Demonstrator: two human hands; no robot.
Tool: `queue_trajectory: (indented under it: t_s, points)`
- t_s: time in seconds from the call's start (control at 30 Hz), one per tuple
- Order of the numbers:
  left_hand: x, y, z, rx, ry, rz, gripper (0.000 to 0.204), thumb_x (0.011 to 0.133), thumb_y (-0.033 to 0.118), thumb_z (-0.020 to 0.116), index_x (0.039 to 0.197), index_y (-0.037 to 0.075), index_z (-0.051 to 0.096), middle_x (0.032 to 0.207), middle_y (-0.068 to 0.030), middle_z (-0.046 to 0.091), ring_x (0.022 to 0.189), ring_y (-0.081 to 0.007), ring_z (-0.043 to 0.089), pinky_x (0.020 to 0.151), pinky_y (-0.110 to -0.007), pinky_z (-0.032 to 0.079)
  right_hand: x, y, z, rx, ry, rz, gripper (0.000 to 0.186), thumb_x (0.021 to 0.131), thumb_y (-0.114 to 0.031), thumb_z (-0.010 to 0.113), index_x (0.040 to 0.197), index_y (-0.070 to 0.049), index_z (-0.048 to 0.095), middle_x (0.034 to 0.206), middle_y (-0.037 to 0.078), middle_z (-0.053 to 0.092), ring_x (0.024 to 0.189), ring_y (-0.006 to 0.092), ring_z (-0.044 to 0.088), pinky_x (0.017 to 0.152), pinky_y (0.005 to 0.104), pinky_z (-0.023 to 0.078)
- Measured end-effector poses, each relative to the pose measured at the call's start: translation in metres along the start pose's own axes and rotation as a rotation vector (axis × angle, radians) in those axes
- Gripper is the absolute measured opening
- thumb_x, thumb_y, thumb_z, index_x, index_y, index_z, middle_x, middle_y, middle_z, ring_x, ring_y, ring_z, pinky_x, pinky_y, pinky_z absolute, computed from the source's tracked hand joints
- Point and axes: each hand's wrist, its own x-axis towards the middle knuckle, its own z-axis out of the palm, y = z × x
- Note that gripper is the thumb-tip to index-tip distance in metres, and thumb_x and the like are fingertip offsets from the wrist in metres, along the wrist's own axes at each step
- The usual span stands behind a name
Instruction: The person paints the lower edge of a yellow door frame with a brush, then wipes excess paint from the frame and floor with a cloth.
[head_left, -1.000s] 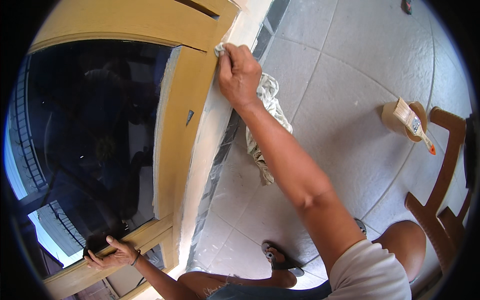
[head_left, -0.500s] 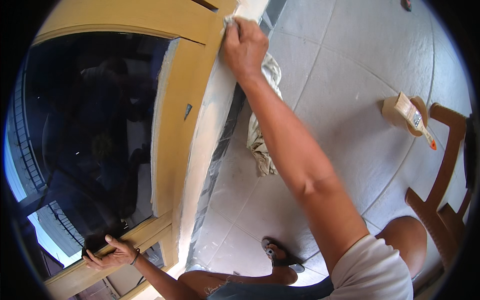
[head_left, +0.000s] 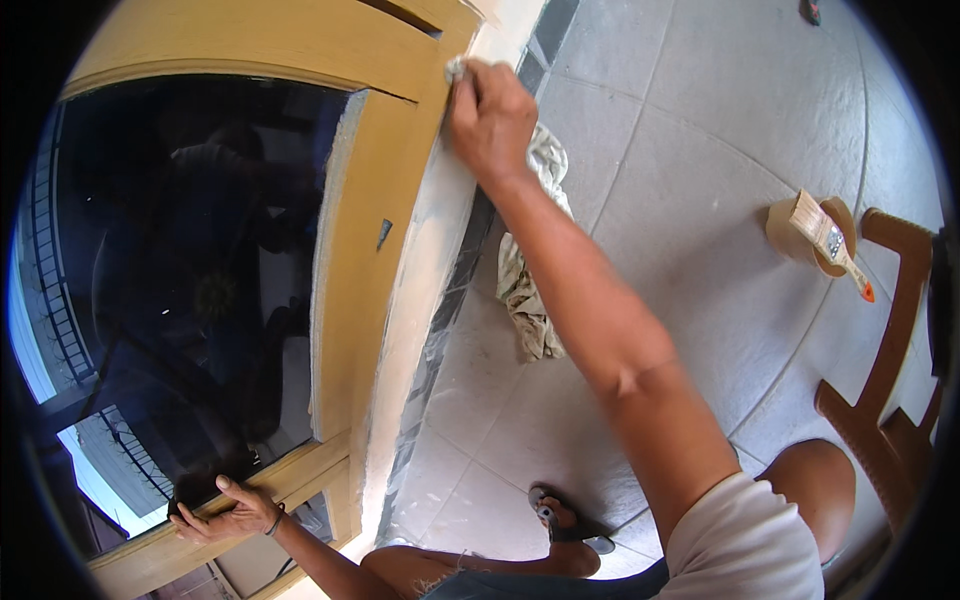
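Right hand: at twelve o'clock we see the right hand [head_left: 495, 122], thumb and fingers pinched on a wad of cloth [head_left: 456, 68].
Wad: it sits at the outer edge of the yellow wooden frame [head_left: 365, 180].
Left hand: toward half past seven, the left hand [head_left: 232, 516] lies on the lower rail [head_left: 312, 468], fingers spread and gripping nothing we can see.
Larger cloth: at five o'clock from the right hand, a crumpled pale cloth [head_left: 528, 318] (whether it joins the wad, we cannot tell).
Brush: near three o'clock, a paintbrush [head_left: 822, 232] rests across a tan container [head_left: 787, 236].
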Motion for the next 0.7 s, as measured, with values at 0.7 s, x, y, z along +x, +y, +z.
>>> queue_trajectory:
  t_s: [0.7]
  points:
    - [-0.001, 0.002, 0.0, 0.03, -0.001, -0.01, 0.074, 0.091, 0.059, 0.074, 0.138, 0.004, 0.058, 0.146, -0.0181, 0.052, 0.142, -0.0426, 0.042, 0.122, -0.062, 0.029, 0.038, 0.006, -0.089, 0.683, -0.277, 0.86, 0.021, 0.105, -0.016, 0.061, 0.111, 0.002, 0.071, 0.097, 0.014, 0.077, 0.077, 0.0201, 0.072, 0.071, 0.0346, 0.059]
